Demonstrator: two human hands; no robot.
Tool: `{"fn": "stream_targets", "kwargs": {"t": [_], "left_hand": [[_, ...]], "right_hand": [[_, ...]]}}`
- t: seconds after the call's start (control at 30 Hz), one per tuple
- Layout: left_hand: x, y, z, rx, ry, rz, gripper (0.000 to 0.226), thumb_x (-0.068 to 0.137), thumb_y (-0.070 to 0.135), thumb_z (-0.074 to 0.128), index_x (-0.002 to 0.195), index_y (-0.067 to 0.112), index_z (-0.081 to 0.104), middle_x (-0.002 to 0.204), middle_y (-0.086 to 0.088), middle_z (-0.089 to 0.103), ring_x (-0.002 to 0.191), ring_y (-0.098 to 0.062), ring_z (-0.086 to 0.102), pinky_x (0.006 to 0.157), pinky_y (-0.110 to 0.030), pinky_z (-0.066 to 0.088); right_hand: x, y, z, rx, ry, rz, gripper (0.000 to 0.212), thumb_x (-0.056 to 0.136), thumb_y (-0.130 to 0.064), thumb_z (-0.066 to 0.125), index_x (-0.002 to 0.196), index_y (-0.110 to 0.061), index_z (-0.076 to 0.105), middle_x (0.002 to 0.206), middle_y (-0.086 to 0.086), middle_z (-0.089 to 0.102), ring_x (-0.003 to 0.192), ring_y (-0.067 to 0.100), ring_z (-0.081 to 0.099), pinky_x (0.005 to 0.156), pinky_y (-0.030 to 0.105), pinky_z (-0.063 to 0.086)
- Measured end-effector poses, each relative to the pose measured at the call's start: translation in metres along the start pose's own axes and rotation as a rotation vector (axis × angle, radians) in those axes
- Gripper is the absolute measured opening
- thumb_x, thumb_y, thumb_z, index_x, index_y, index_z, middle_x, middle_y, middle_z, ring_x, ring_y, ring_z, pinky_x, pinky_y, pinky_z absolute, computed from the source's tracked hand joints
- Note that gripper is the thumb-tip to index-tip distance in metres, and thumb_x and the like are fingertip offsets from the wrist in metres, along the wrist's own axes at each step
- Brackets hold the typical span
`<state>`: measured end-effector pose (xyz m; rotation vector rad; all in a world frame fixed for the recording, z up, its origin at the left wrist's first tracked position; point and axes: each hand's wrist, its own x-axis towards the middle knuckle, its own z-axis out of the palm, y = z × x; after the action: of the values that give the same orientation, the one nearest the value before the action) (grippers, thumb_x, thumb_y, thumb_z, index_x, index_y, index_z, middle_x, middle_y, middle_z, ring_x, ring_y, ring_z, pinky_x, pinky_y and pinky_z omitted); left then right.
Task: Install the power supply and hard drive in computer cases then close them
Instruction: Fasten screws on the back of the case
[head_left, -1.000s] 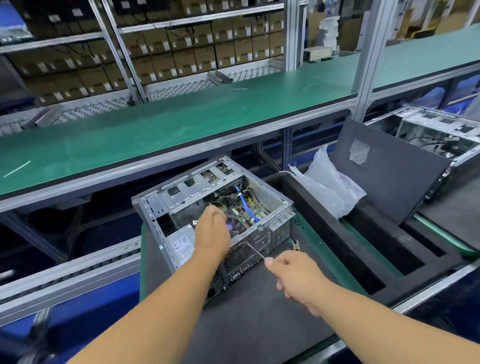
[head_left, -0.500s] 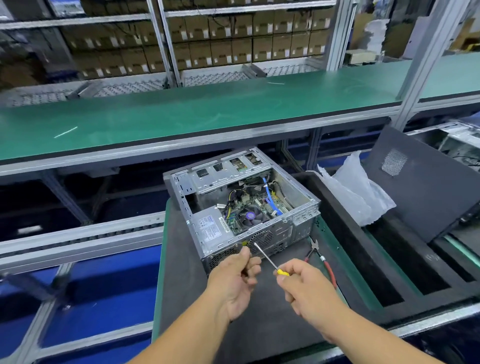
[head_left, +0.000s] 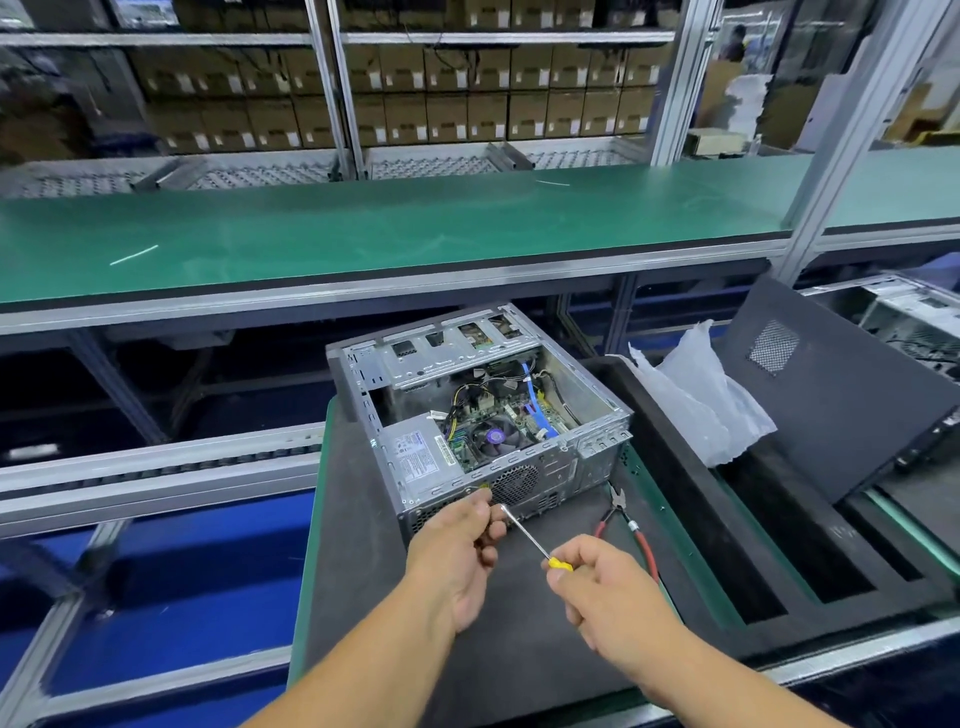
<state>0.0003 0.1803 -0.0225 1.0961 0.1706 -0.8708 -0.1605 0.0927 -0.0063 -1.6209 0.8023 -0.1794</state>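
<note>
Right hand (head_left: 597, 587) grips the screwdriver (head_left: 535, 543); left hand (head_left: 460, 545) pinches near its tip at the computer case (head_left: 483, 415), just ahead. The power supply (head_left: 415, 457) looks seated, likely being screwed; the side panel (head_left: 831, 384), off to the right, remains unfitted.

The case (head_left: 483, 415), a grey metal box with its side off, lies open-side up at the centre of the frame, turned at an angle on a dark mat. Inside, the power supply (head_left: 415, 457), silver with a white label, sits in the near left corner beside the fan and board. A dark side panel (head_left: 831, 395) leans tilted at right.
</note>
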Motion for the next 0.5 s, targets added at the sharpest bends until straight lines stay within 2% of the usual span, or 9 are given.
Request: {"fn": "stream_targets", "kwargs": {"t": [0.17, 0.33, 0.5], "left_hand": [[-0.002, 0.002, 0.005, 0.027, -0.025, 0.023, 0.018, 0.104, 0.006, 0.055, 0.112, 0.005, 0.070, 0.097, -0.013, 0.078, 0.052, -0.008, 0.054, 0.043, -0.019, 0.034], [-0.001, 0.003, 0.003, 0.048, -0.034, 0.049, 0.014, 0.099, 0.006, 0.063, 0.111, 0.003, 0.069, 0.092, -0.012, 0.078, 0.051, -0.008, 0.052, 0.043, -0.018, 0.034], [0.002, -0.002, 0.003, 0.087, 0.050, 0.060, 0.010, 0.098, 0.009, 0.066, 0.106, 0.004, 0.069, 0.086, -0.009, 0.078, 0.048, -0.007, 0.051, 0.043, -0.019, 0.033]], "right_hand": [[0.002, 0.001, 0.004, -0.056, -0.002, -0.017, 0.013, 0.095, -0.027, 0.065, 0.084, -0.033, 0.067, 0.058, -0.002, 0.058, 0.046, 0.008, 0.045, 0.047, 0.021, 0.036], [0.007, 0.002, 0.011, -0.019, -0.021, -0.015, 0.014, 0.096, -0.022, 0.065, 0.083, -0.027, 0.067, 0.057, -0.001, 0.053, 0.045, 0.010, 0.040, 0.046, 0.023, 0.033], [0.008, 0.007, 0.018, -0.029, -0.035, -0.016, 0.016, 0.095, -0.021, 0.065, 0.083, -0.031, 0.066, 0.058, -0.002, 0.054, 0.048, 0.011, 0.042, 0.046, 0.022, 0.034]]}}
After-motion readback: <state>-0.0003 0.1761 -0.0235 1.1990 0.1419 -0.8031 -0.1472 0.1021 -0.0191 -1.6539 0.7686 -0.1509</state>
